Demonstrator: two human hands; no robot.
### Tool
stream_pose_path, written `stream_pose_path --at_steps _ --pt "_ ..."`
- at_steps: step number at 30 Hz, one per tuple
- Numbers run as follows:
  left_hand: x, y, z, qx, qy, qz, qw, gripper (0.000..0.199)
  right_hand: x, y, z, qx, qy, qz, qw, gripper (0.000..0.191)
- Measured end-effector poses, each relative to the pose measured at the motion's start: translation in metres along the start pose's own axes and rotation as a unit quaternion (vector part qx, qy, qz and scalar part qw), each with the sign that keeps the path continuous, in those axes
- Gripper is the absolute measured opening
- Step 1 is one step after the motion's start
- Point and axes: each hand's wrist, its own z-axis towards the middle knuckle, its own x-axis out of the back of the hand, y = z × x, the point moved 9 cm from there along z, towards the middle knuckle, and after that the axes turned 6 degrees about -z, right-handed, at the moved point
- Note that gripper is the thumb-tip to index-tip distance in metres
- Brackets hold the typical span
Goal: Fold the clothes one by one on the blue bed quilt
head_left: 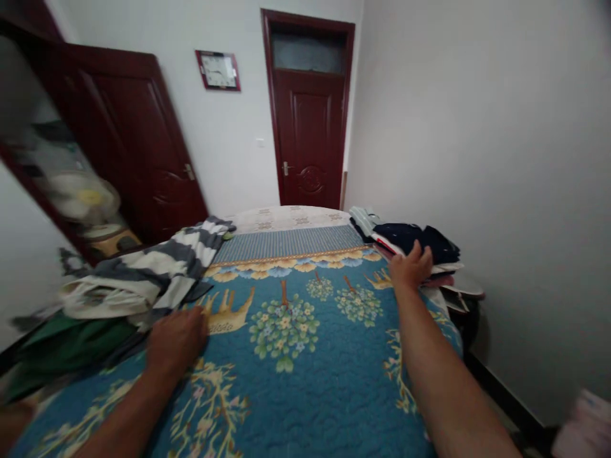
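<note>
Nearest, at 4 o'clock, is a pink thing [585, 425], too blurred to tell. The quilt [344, 375] spreads from 6 o'clock towards the middle. At 8 o'clock the left hand [176, 337] rests on it, fingers curled under — whether they grip anything cannot be told. Just beside it, between 8 and 9, lies a loose heap: a green garment [71, 340] in front, a white one [109, 296] behind, then a striped one [184, 254] stretching farther back. Towards 3 o'clock the right hand [411, 264], fingers loosely spread, touches the near side of the folded pile [394, 236], which has navy cloth on top. Beyond the quilt runs a white cover [286, 218]. Farther off are a fan [88, 197] at 9, a door [119, 140] at 10, a clock [218, 70] at 11 — and a closed door [310, 127] at 12.
</note>
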Motion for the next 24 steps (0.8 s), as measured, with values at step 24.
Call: stream_pose_path --at_steps 24 --pt "-0.078 0.150 0.009 0.127 -0.215 -0.826 0.506 0.071 0.037 -0.215 -0.140 0.260 -0.187 0.225 0.920 0.043"
